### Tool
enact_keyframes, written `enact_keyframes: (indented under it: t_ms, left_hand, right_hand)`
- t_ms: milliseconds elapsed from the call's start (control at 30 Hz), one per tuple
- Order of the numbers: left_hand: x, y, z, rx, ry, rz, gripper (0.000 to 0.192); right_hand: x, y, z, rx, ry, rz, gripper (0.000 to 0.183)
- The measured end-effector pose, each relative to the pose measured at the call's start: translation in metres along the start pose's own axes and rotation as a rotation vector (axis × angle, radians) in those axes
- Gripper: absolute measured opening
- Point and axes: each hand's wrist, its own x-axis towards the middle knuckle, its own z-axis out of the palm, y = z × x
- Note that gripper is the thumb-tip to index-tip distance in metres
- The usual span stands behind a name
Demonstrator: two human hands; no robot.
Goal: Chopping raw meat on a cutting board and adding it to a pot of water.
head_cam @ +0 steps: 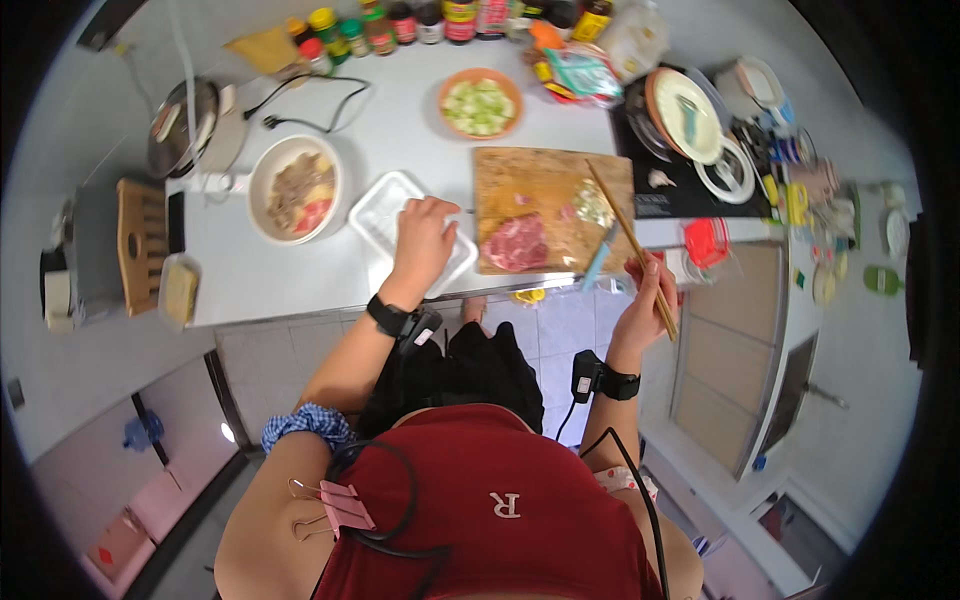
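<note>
My right hand (651,300) grips a pair of wooden chopsticks (632,240), whose tips reach over the right part of a wooden cutting board (551,161). On that board lie a piece of raw meat (516,244), a heap of chopped pale pieces, perhaps garlic (592,202), and a knife with a light blue handle (598,264). My left hand (426,240) is over a white plastic tray (375,196), its fingers bent; whether they touch the tray is unclear. Left of the tray stands a white bowl (259,187) holding sliced meat and yellow and red pieces.
An orange bowl of chopped green vegetable (480,105) stands behind the board. Bottles and jars (401,24) line the wall. At right is a black cooktop (675,199) with stacked bowls (686,116). A power cord (330,124) and a lidded pot (184,127) are at back left.
</note>
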Motion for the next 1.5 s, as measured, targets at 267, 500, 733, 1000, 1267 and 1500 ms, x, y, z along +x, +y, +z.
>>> enact_keyframes:
  t_ms: [267,500,733,1000,1267,1500]
  left_hand:
    - [0.081,0.001,0.128,0.110,-0.089,0.016,0.017]
    - [0.095,-0.025,0.130,0.139,-0.258,-0.111,0.019]
    - [0.074,-0.032,0.106,-0.057,-0.232,-0.171,0.011]
    - [0.021,-0.056,-0.070,-0.023,0.299,-0.228,0.003]
    - [-0.012,-0.152,-0.155,0.076,0.415,-0.408,0.008]
    - [0.017,-0.033,-0.135,0.351,0.442,-0.091,0.018]
  right_hand:
    - [-0.014,0.012,-0.079,-0.031,0.165,0.082,0.019]
    - [-0.004,0.022,-0.099,-0.036,0.188,0.150,0.021]
    - [0.015,0.012,-0.056,0.002,0.046,0.077,0.021]
    - [0.003,-0.007,0.018,0.046,-0.149,0.089,0.025]
    - [-0.019,-0.027,0.074,0.061,-0.317,0.079,0.020]
    - [-0.018,-0.025,0.033,0.022,-0.129,0.021,0.024]
